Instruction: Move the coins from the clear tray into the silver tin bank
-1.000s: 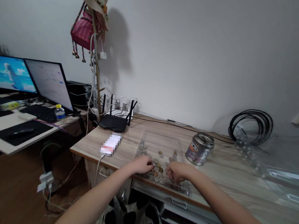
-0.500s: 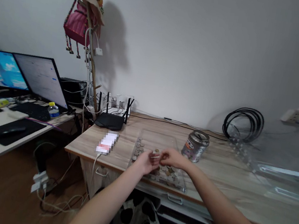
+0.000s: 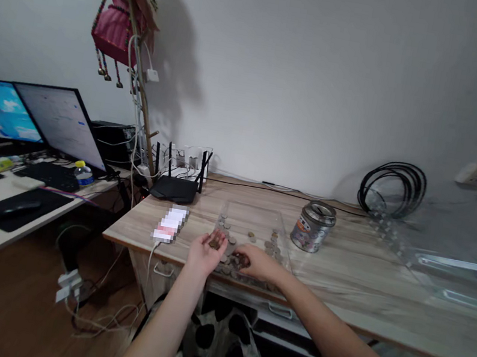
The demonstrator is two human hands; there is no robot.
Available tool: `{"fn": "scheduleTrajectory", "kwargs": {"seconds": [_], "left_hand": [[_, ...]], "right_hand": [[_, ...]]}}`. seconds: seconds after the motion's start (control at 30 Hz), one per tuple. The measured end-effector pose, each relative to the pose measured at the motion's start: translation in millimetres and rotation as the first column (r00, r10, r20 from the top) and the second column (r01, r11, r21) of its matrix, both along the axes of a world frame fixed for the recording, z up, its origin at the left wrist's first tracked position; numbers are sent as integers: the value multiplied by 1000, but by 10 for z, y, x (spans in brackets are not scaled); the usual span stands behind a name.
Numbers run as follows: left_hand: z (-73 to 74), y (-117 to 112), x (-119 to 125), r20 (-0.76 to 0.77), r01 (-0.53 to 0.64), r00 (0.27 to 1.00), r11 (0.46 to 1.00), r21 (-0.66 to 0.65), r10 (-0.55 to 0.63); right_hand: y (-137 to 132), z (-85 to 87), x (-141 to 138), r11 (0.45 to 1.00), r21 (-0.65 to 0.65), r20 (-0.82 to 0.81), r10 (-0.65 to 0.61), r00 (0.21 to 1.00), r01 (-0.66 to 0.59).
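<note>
Occupying 2 places, round metal coins point(image 3: 270, 247) lie on a clear rectangular plastic tray point(image 3: 254, 220) and in the upturned left hand point(image 3: 204, 253), fingers half-open; the right hand point(image 3: 254, 261) bends its fingers over coins, hold indeterminable.

The coins point(image 3: 271, 247) are small, round and flat, most of them silver-grey and some yellowish, and they lie loosely on the tray point(image 3: 252, 214) in the lower middle of the frame, while a few rest in the upturned left hand point(image 3: 206, 252). The tray is clear, shallow and rectangular, lying flat, with its near part covered by many coins.
</note>
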State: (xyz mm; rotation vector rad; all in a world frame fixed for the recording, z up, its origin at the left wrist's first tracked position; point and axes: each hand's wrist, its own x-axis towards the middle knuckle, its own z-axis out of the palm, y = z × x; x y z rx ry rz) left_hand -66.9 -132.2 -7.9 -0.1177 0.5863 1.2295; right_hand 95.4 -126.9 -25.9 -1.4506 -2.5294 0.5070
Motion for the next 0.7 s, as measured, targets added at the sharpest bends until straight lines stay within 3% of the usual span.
{"fn": "scheduleTrajectory", "kwargs": {"seconds": [0.13, 0.33, 0.43, 0.53, 0.6, 0.7], "left_hand": [[-9, -92, -66, -11, -5, 1000, 1000, -4, 5], [-15, -180, -90, -9, -2, 1000, 1000, 2, 2], [-34, -281, -70, -4, 5, 1000, 1000, 9, -5], [-35, -425, -20, -21, 36, 999, 999, 14, -36], [-17, -503, 22, -29, 118, 993, 993, -8, -119], [10, -544, 70, -7, 142, 990, 990, -17, -142]], "right_hand": [[93, 63, -122, 987, -118, 53, 113, 992, -106], [173, 17, -149, 969, -220, 23, 119, 993, -111], [193, 14, -101, 972, -222, -24, 75, 997, -78], [223, 110, -54, 984, -173, -123, 16, 992, -37], [254, 194, -57, 987, -152, -189, 15, 982, -44], [350, 254, -131, 994, -106, -194, -10, 981, -10]]}}
